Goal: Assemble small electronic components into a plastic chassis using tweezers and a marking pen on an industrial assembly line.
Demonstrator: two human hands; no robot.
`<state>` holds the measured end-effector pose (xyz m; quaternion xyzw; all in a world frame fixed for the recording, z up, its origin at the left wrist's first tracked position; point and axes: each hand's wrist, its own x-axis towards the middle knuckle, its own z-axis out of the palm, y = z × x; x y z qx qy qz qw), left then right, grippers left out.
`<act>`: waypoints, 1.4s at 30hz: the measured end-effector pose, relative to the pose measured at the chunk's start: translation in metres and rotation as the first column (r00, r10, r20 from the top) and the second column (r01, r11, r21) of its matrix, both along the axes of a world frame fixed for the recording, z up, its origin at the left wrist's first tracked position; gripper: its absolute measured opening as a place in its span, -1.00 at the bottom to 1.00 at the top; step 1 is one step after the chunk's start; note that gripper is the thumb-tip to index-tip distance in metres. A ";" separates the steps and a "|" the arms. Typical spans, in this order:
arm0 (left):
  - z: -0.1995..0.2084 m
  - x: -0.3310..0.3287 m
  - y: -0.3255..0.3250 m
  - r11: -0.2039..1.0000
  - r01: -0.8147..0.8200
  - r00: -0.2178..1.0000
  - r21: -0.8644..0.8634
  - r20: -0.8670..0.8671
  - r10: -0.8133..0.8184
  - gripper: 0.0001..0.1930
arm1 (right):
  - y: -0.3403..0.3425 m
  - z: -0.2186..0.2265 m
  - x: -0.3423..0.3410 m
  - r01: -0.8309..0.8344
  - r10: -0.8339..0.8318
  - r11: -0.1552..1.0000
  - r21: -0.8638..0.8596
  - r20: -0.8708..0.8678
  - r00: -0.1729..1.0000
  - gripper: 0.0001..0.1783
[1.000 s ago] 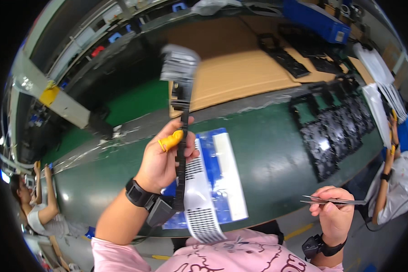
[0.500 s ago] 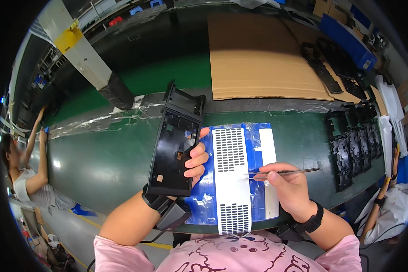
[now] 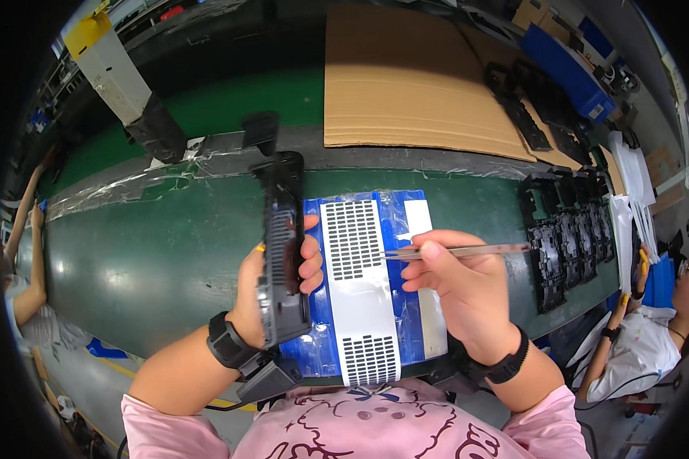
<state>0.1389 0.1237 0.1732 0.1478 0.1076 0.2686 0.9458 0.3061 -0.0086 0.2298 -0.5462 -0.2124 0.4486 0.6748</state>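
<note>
My left hand (image 3: 246, 300) is wrapped round a black plastic housing (image 3: 285, 252), held upright and nearly edge-on, so its inner face is mostly hidden. Between the thumb and fingers of my right hand (image 3: 471, 294) is a pair of metal tweezers (image 3: 471, 250). Their tips lie at the right edge of the upper block of small black pads on a white sticker sheet (image 3: 366, 307); whether they pinch a pad is too small to tell. The sheet lies over a blue plastic-wrapped board (image 3: 409, 325), with a second block of pads near its lower end.
Several black moulded frames (image 3: 563, 245) stand in rows on the green table (image 3: 145, 245) at the right. A cardboard sheet (image 3: 421, 92) lies beyond, with black parts on its right side. A white post (image 3: 115, 84) rises at the far left. Co-workers sit at both sides.
The housing has turned from showing its inner face to nearly edge-on. My right hand's tweezers have moved from the sheet's bare middle up to the upper pads. The whole view has shifted.
</note>
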 end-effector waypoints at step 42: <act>0.034 0.001 -0.013 0.974 -0.048 0.951 0.220 -0.288 0.112 -0.56 | 0.014 -0.018 -0.043 -0.112 0.083 0.976 0.187 0.154 0.985 -0.80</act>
